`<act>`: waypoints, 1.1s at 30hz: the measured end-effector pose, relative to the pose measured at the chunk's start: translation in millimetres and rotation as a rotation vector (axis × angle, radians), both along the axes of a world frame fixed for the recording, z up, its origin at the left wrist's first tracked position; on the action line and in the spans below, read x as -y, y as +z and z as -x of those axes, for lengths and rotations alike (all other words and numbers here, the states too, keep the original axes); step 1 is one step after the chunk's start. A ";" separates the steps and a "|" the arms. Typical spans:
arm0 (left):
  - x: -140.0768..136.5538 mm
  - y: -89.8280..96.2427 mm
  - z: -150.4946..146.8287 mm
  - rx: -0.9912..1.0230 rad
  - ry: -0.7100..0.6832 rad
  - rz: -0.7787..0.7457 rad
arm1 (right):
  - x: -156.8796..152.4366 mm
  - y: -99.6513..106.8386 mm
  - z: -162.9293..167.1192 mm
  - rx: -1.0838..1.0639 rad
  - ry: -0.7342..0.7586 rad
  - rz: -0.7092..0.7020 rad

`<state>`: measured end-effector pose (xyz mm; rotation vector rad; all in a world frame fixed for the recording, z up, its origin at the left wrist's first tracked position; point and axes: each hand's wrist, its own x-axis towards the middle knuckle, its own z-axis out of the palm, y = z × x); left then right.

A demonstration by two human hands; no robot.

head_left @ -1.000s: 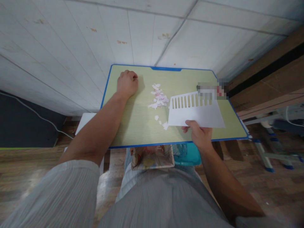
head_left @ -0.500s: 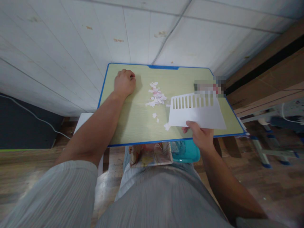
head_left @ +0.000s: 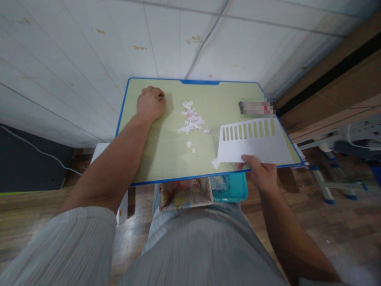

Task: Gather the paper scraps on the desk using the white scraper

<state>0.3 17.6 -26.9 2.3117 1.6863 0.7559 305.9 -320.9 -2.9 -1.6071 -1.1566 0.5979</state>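
My right hand (head_left: 260, 172) grips the near edge of a thin white slotted sheet (head_left: 253, 149), thumb on top, over the right part of the small table (head_left: 162, 159). A row of long slots runs along the sheet's far edge. At its near left corner lies a small clump of paper scraps (head_left: 215, 163). A loose pile of torn white and pinkish paper scraps (head_left: 193, 120) sits mid-table, a few pieces apart from it. My left hand (head_left: 151, 104) rests curled at the far left; something small and dark shows at its fingertips, too little to name.
A blurred-out item (head_left: 257, 108) lies at the table's far right. Below the near edge are a patterned open box (head_left: 186, 200) and a turquoise tray (head_left: 235, 192). Cardboard boxes (head_left: 321, 87) stand at right, and a panelled wall (head_left: 166, 39) is behind.
My right hand has moved the slotted sheet to the right, away from the pile, and the clump at its corner has shifted right too. My left hand stays put; the view has shifted slightly.
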 end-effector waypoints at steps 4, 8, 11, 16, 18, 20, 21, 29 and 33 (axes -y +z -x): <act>7.1 7.8 -4.1 -0.032 0.011 0.021 | 6.0 -1.9 -15.6 -0.135 0.011 0.049; 9.2 10.6 -6.0 -0.017 0.023 0.031 | 7.5 -8.0 -26.4 -0.242 0.048 0.085; 8.4 10.5 -5.5 -0.015 0.029 0.039 | 5.7 -11.5 -27.8 -0.312 0.033 0.060; 6.2 8.3 -3.5 0.006 0.008 0.021 | 4.0 -8.7 -23.6 -0.253 0.045 0.070; 6.5 8.5 -3.5 0.017 0.009 0.026 | 4.3 -6.2 -23.2 -0.223 0.065 0.081; 7.5 9.4 -4.2 0.019 0.020 0.046 | 4.2 -4.3 -23.7 -0.235 0.076 0.089; 8.1 9.8 -4.7 0.017 0.025 0.053 | 4.0 -3.8 -24.1 -0.247 0.075 0.096; 7.9 7.8 -5.6 0.020 0.022 0.030 | 3.0 -4.9 -24.8 -0.303 -0.033 0.108; 4.8 3.7 -5.7 0.016 0.020 0.007 | -8.9 -1.4 -16.9 -0.290 -0.046 0.057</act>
